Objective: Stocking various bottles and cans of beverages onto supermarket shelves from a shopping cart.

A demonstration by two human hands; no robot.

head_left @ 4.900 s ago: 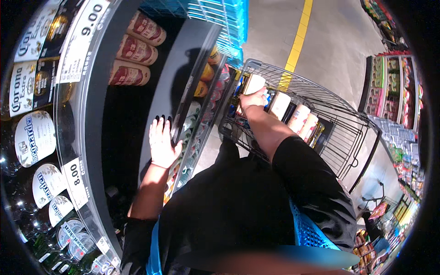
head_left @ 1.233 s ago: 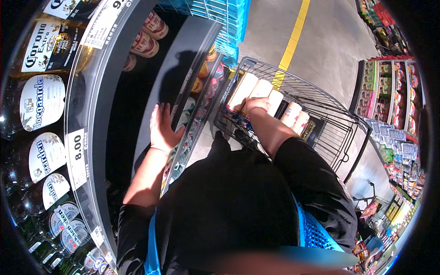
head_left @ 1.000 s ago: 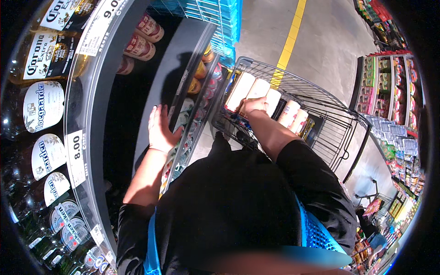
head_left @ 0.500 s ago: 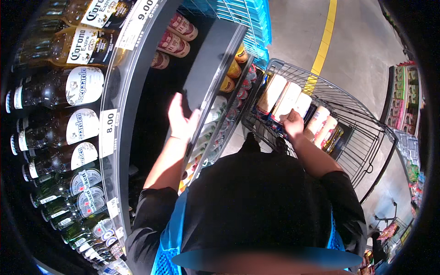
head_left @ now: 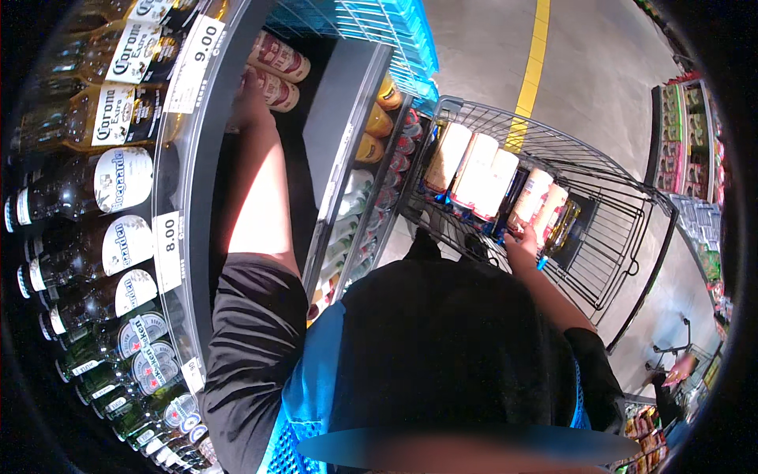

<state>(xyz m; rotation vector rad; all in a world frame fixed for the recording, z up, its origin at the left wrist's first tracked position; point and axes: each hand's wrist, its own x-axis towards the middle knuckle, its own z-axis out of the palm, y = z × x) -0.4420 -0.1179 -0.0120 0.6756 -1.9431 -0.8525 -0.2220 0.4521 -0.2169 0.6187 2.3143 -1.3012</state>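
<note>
My left hand (head_left: 251, 93) reaches deep into the dark shelf, at the pale cans with dark red print (head_left: 278, 57). It touches or covers one of them; its fingers are in shadow and partly hidden, so their grip cannot be told. Over the near side of the shopping cart (head_left: 608, 261), my right hand (head_left: 521, 241) has its fingers apart, against the lower ends of the smaller pale-and-red cans (head_left: 530, 197). Beside these, larger cream-coloured cans (head_left: 476, 170) lie in a row in the cart, next to a dark bottle with yellow (head_left: 562, 227).
Left of me, a shelf holds rows of beer bottles (head_left: 118, 189) behind price tags (head_left: 167, 241). A blue wire basket (head_left: 395, 31) stands beyond the shelf. Lower shelves hold yellow cans (head_left: 377, 118). A yellow line (head_left: 530, 63) crosses the grey floor; packed shelves (head_left: 687, 142) are at right.
My left hand has gone from above the shelf's edge to deep inside, at the cans. My right hand has moved from the cream-coloured cans to the pale-and-red ones. The view has shifted somewhat.
</note>
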